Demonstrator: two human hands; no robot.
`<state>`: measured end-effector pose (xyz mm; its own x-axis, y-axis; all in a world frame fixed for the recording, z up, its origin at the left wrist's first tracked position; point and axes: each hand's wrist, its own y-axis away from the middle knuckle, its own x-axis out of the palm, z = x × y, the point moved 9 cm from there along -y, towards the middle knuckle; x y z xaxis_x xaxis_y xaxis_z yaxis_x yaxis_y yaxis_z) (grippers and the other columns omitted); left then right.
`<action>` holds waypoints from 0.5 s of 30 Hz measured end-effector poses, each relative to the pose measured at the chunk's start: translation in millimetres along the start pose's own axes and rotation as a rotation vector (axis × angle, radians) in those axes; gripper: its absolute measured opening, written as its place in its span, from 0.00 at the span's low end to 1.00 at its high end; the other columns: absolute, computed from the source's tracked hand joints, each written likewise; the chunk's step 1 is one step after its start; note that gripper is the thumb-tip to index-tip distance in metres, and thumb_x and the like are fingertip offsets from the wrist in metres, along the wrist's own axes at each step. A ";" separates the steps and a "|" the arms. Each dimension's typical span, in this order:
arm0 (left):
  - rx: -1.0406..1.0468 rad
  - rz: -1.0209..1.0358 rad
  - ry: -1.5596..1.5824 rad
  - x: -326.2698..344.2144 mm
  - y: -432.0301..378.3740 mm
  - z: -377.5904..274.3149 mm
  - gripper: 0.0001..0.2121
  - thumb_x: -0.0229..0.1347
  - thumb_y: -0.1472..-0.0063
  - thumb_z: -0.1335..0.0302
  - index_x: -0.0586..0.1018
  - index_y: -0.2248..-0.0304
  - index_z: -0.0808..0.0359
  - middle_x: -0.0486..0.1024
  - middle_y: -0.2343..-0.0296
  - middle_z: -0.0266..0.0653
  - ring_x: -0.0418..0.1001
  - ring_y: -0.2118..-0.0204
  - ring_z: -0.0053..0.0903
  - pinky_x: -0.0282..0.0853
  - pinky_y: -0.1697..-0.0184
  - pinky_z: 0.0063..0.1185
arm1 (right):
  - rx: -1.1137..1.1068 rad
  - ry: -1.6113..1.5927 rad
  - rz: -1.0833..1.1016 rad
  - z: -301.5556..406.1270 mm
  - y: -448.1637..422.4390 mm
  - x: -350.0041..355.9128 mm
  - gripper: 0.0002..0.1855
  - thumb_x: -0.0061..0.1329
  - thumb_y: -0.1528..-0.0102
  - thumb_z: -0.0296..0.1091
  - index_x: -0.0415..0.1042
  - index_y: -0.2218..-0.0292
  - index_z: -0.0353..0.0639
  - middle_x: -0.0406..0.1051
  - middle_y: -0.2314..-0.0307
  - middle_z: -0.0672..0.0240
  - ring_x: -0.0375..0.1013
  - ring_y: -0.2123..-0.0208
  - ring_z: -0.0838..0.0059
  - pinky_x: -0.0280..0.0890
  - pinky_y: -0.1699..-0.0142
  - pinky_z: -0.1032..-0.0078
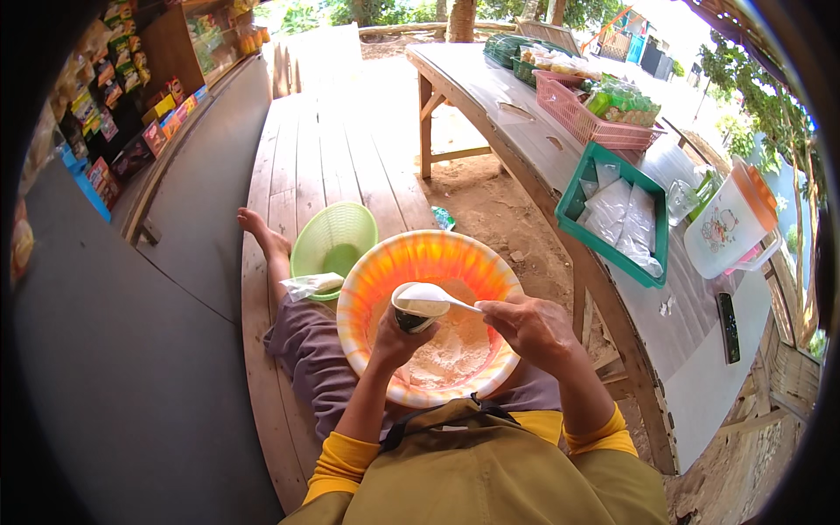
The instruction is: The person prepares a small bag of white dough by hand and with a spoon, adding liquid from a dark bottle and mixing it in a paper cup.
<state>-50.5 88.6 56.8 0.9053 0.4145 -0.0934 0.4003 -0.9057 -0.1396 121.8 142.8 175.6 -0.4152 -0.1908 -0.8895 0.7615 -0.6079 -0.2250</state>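
My left hand is wrapped around a small dark cup with a pale rim, held above a wide orange-and-white plastic basin. In my right hand is the handle of a white plastic spoon. The spoon's bowl lies over the mouth of the cup, so the cup's contents are mostly hidden. Pale powder, like flour, covers the bottom of the basin, which rests at my lap. Just beyond my left leg, a light-green plastic basket leans on the wooden bench, with a clear bag of white stuff at its rim.
Planks of the bench stretch ahead. The table at right bears a green tray of bagged white powder, a pink basket of packets, a lidded pitcher and a phone. Packaged snacks fill the left stall.
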 end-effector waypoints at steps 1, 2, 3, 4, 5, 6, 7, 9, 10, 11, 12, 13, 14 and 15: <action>0.000 0.001 0.000 0.6 -0.3 1.0 0.22 0.63 0.57 0.74 0.70 0.61 0.67 0.73 0.68 0.35 0.70 0.66 0.19 0.67 0.62 0.19 | 0.011 -0.007 0.001 -0.6 0.7 0.4 0.10 0.48 0.50 0.37 0.73 0.63 0.52 0.72 0.73 0.66 0.72 0.72 0.64 0.65 0.68 0.72; -0.001 -0.019 0.005 -1.0 -0.2 3.2 0.21 0.63 0.58 0.74 0.71 0.62 0.67 0.73 0.69 0.35 0.71 0.67 0.19 0.67 0.63 0.19 | 0.020 -0.014 0.002 -0.9 1.2 0.9 0.11 0.48 0.50 0.37 0.73 0.63 0.52 0.71 0.73 0.66 0.72 0.72 0.64 0.65 0.68 0.72; -0.002 -0.039 0.011 -2.7 -0.1 4.7 0.21 0.63 0.58 0.75 0.72 0.63 0.67 0.74 0.69 0.34 0.71 0.67 0.19 0.67 0.63 0.19 | 0.020 -0.014 0.002 -0.6 1.6 1.6 0.11 0.48 0.50 0.37 0.73 0.63 0.52 0.71 0.73 0.66 0.72 0.72 0.64 0.65 0.68 0.72; -0.002 -0.039 0.011 -2.5 0.1 4.9 0.21 0.63 0.58 0.75 0.72 0.63 0.67 0.74 0.69 0.34 0.71 0.67 0.19 0.67 0.63 0.19 | 0.021 -0.018 -0.016 -0.8 1.8 1.0 0.11 0.48 0.50 0.37 0.73 0.63 0.52 0.71 0.73 0.66 0.72 0.72 0.64 0.65 0.68 0.72; 0.009 -0.055 -0.001 -3.7 0.2 4.1 0.21 0.64 0.59 0.74 0.72 0.63 0.67 0.74 0.69 0.34 0.71 0.67 0.19 0.67 0.63 0.19 | 0.023 -0.022 -0.034 -0.9 2.1 0.1 0.11 0.48 0.50 0.37 0.73 0.63 0.52 0.71 0.73 0.66 0.72 0.72 0.64 0.65 0.69 0.71; 0.021 -0.071 -0.012 -4.9 0.3 3.3 0.21 0.64 0.59 0.74 0.72 0.63 0.67 0.74 0.69 0.35 0.71 0.67 0.19 0.67 0.63 0.19 | 0.023 -0.022 -0.034 -0.1 2.5 0.5 0.11 0.48 0.50 0.37 0.73 0.63 0.52 0.71 0.73 0.66 0.72 0.72 0.64 0.65 0.69 0.71; 0.020 -0.071 -0.012 -5.1 0.6 2.9 0.21 0.64 0.59 0.74 0.72 0.63 0.67 0.74 0.69 0.35 0.71 0.67 0.19 0.67 0.63 0.19 | 0.039 -0.027 -0.028 -0.5 2.9 1.2 0.10 0.48 0.50 0.36 0.73 0.63 0.52 0.71 0.73 0.65 0.71 0.72 0.64 0.65 0.68 0.72; 0.002 -0.080 -0.084 -6.8 1.7 2.6 0.21 0.64 0.58 0.75 0.72 0.63 0.67 0.73 0.68 0.35 0.71 0.66 0.19 0.67 0.63 0.19 | 0.055 -0.032 -0.023 -1.6 3.8 2.1 0.10 0.49 0.51 0.36 0.73 0.63 0.53 0.71 0.72 0.65 0.71 0.72 0.64 0.65 0.68 0.73; 0.002 -0.081 -0.084 -7.2 0.8 7.5 0.21 0.64 0.58 0.75 0.72 0.63 0.67 0.73 0.68 0.35 0.71 0.66 0.19 0.67 0.63 0.19 | 0.051 -0.107 -0.052 -2.4 3.9 0.7 0.10 0.49 0.50 0.35 0.73 0.63 0.51 0.72 0.72 0.64 0.72 0.72 0.66 0.65 0.69 0.74; 0.024 -0.092 -0.061 -8.4 -0.1 10.5 0.21 0.64 0.59 0.73 0.72 0.63 0.67 0.74 0.69 0.36 0.71 0.67 0.20 0.67 0.63 0.20 | 0.046 -0.182 -0.078 -3.4 4.5 -0.2 0.10 0.49 0.50 0.33 0.73 0.63 0.49 0.72 0.72 0.64 0.72 0.73 0.68 0.65 0.69 0.75; 0.045 -0.104 -0.039 -10.1 0.0 12.2 0.22 0.64 0.59 0.71 0.71 0.63 0.67 0.74 0.69 0.37 0.72 0.67 0.21 0.67 0.63 0.21 | 0.045 -0.182 -0.076 -6.0 4.6 3.4 0.10 0.49 0.50 0.33 0.73 0.63 0.49 0.72 0.72 0.64 0.72 0.73 0.68 0.65 0.69 0.75; 0.043 -0.107 -0.038 -12.1 1.0 14.9 0.22 0.64 0.59 0.71 0.71 0.63 0.67 0.74 0.69 0.37 0.72 0.67 0.21 0.67 0.63 0.21 | 0.081 -0.347 -0.118 -14.1 5.2 5.7 0.11 0.48 0.49 0.33 0.73 0.62 0.46 0.72 0.71 0.62 0.72 0.71 0.67 0.66 0.67 0.75; 0.054 -0.130 0.008 -15.1 1.0 9.2 0.20 0.64 0.59 0.73 0.72 0.64 0.67 0.74 0.70 0.36 0.71 0.68 0.20 0.67 0.65 0.20 | 0.120 -0.512 -0.160 -22.4 6.4 7.2 0.12 0.46 0.48 0.33 0.72 0.61 0.44 0.72 0.69 0.60 0.73 0.69 0.65 0.66 0.65 0.75; 0.065 -0.155 0.055 -18.3 0.6 6.0 0.18 0.63 0.58 0.75 0.73 0.65 0.67 0.74 0.71 0.34 0.71 0.69 0.19 0.67 0.66 0.19 | 0.122 -0.512 -0.158 -24.0 6.9 8.6 0.12 0.46 0.48 0.33 0.72 0.61 0.44 0.72 0.69 0.60 0.73 0.69 0.65 0.66 0.65 0.75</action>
<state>-67.7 81.0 52.5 0.8406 0.5416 -0.0123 0.5271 -0.8229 -0.2120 135.5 155.4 156.9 -0.7325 -0.4222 -0.5341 0.6195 -0.7387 -0.2657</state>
